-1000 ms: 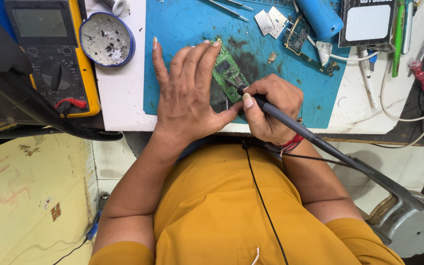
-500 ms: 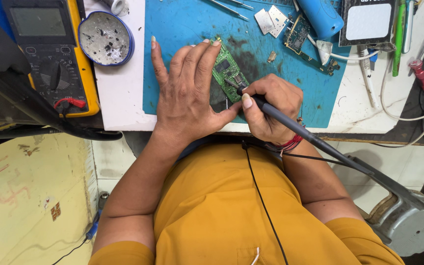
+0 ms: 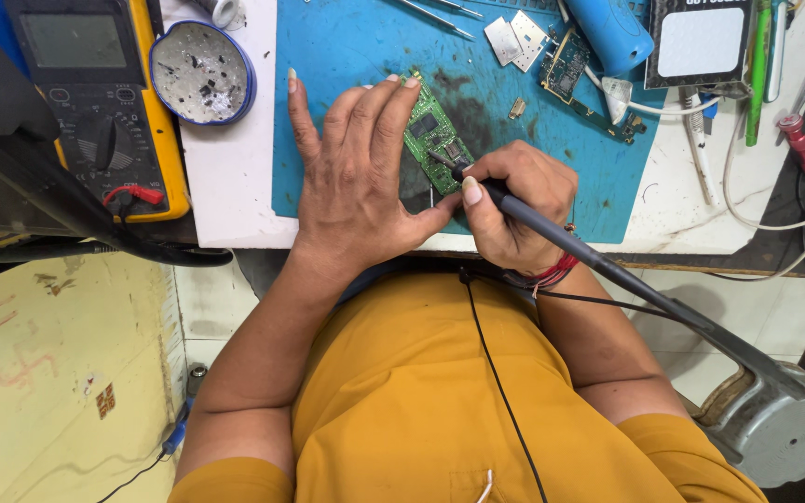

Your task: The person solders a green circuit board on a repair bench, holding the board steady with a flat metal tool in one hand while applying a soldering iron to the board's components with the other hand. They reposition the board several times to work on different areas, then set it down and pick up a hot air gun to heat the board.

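Left hand [image 3: 356, 177] lies flat, fingers spread, palm down on the blue mat [image 3: 347, 47]. Its fingertips press the near edge of a green circuit board [image 3: 432, 138], pinning it to the mat rather than pinching it.

Right hand [image 3: 514, 200] is curled closed around a dark soldering iron [image 3: 552, 228], pen-style, thumb on top. The iron's tip touches the board just beyond the thumb, right beside the left index finger. The handle and cord run back from the grip, down past the wrist toward a grey round base [image 3: 780, 424].

Left of the flat hand: a round tin [image 3: 202, 73] with grey residue, then a yellow meter [image 3: 104, 102]. Beyond the right hand's knuckles: a second small board [image 3: 566, 65], metal shields [image 3: 514, 39], a blue cylinder [image 3: 612, 33].
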A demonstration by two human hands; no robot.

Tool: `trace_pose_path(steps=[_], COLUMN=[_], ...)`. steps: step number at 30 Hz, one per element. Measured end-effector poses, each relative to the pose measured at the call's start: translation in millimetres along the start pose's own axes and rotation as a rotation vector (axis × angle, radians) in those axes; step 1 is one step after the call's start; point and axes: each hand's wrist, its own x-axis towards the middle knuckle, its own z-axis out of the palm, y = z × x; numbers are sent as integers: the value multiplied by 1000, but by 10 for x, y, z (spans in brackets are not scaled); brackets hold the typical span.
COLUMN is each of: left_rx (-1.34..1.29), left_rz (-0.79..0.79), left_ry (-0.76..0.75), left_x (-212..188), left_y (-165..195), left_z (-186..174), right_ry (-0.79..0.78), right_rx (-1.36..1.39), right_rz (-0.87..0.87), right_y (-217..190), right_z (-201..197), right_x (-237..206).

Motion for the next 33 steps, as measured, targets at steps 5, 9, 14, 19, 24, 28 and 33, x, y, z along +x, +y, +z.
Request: trace_pose_path(steps=[5,9,14,19,24,28,33], left_rx=[-8,-8,-11,-12,-10,-4,-6], left_rz=[6,5,3,7,9,10,10], left_ry=[6,10,7,10,11,10,6], left_x=[1,2,3,4,4,5,4], left_y=[1,2,4,4,4,2,1], left_z=[-1,-3,-4,-6,-8,-9,-9], right_ry=[-2,-8,-3,3,-6,-5,4], right_rx=[-5,-12,-14,-9,-20,-17,-18], right_rz=[-14,-17,-23,-34,-51,-33,-31], right_y=[1,4,5,11,8,1,-5], right_z=[-6,-5,1,1,-3,-7,-4], right_x=[4,7,8,8,6,3,5])
